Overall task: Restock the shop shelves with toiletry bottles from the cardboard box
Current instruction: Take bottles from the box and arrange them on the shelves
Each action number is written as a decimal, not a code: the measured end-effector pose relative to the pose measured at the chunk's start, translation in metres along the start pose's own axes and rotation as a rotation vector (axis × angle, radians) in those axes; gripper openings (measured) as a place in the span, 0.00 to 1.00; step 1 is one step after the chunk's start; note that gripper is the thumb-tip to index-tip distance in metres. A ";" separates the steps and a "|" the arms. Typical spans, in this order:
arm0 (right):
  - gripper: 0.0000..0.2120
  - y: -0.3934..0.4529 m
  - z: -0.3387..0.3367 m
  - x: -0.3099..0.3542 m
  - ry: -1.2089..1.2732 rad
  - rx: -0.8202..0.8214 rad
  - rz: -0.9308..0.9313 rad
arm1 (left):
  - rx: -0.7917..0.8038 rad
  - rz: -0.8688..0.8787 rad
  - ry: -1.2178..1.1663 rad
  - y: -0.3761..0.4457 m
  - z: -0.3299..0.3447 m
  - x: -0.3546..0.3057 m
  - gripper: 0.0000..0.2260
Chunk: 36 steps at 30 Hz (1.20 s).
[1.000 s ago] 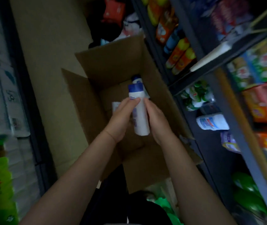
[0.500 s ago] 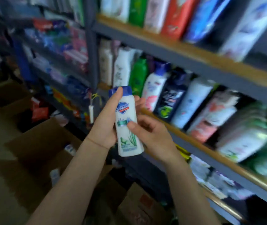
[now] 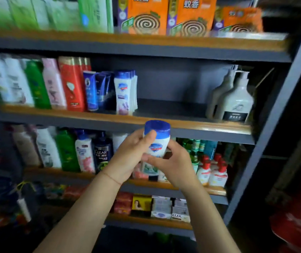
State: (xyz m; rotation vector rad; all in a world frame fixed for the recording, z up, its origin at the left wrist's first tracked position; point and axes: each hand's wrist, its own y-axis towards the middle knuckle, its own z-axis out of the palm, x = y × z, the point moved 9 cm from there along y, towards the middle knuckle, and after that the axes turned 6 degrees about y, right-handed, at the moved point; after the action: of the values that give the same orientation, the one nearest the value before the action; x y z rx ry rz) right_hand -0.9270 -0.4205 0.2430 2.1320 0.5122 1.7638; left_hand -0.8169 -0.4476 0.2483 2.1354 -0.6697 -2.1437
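A white toiletry bottle (image 3: 157,145) with a blue cap is upright in front of the shelves, held in both hands. My left hand (image 3: 127,157) grips its left side, thumb up near the cap. My right hand (image 3: 175,164) holds its lower right side, fingers across the front. Just above the bottle runs the middle shelf (image 3: 164,123), with a wide bare stretch between a row of matching white bottles with blue caps (image 3: 125,92) and two pump bottles (image 3: 235,99). The cardboard box is out of view.
Shampoo bottles (image 3: 69,150) line the shelf behind my hands, small red-capped bottles (image 3: 211,172) to their right. Orange mosquito-coil boxes (image 3: 146,15) fill the top shelf, soap boxes (image 3: 162,207) the bottom one. A grey upright post (image 3: 274,114) bounds the shelves on the right.
My view swung from the cardboard box on the floor up to the shelves. Both hands lifted the bottle out of the box to just below the middle shelf.
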 end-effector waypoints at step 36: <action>0.24 0.181 0.020 0.011 -0.314 -0.069 0.029 | 0.033 0.099 1.341 0.117 -0.105 -0.012 0.19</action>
State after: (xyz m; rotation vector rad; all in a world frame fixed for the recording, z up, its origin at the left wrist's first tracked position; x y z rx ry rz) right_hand -0.8935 -0.5754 0.3333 2.3168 0.3338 1.3984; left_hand -0.7467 -0.5779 0.3022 2.7215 -0.5613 -0.3094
